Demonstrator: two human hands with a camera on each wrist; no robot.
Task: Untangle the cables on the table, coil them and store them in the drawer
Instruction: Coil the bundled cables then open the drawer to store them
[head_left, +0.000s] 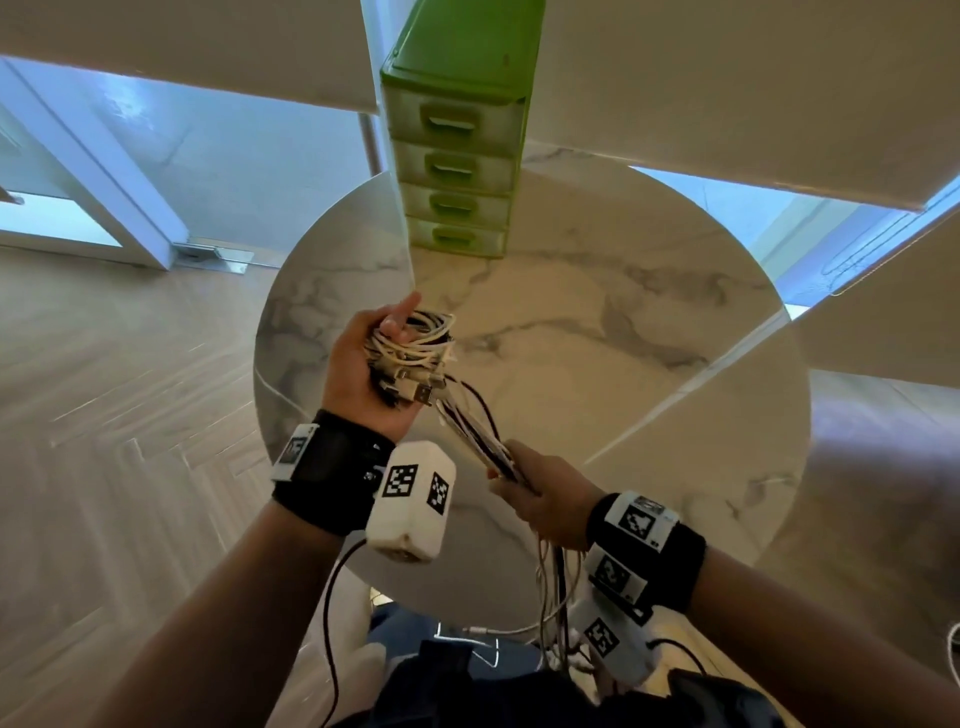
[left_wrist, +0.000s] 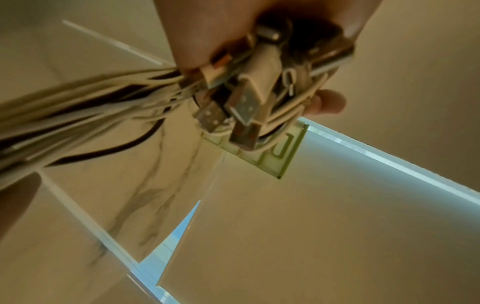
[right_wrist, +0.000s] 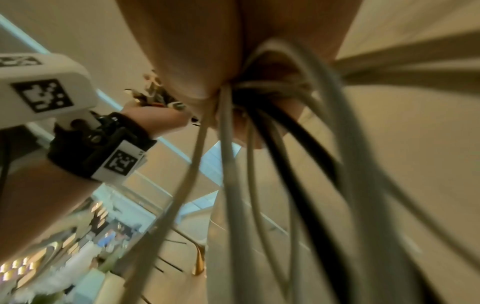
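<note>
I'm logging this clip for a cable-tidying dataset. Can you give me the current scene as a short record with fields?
left hand: grips the coil, plugs bunched at the palm
right hand: grips the straight run of cables leading from the coil
loose ends: hang below the right hand, past the table edge
cable colours: mostly white, some black
drawers: green unit at the table's far side, all four shut
table: round, marble top
stage: coiling under way, nothing stored yet
</note>
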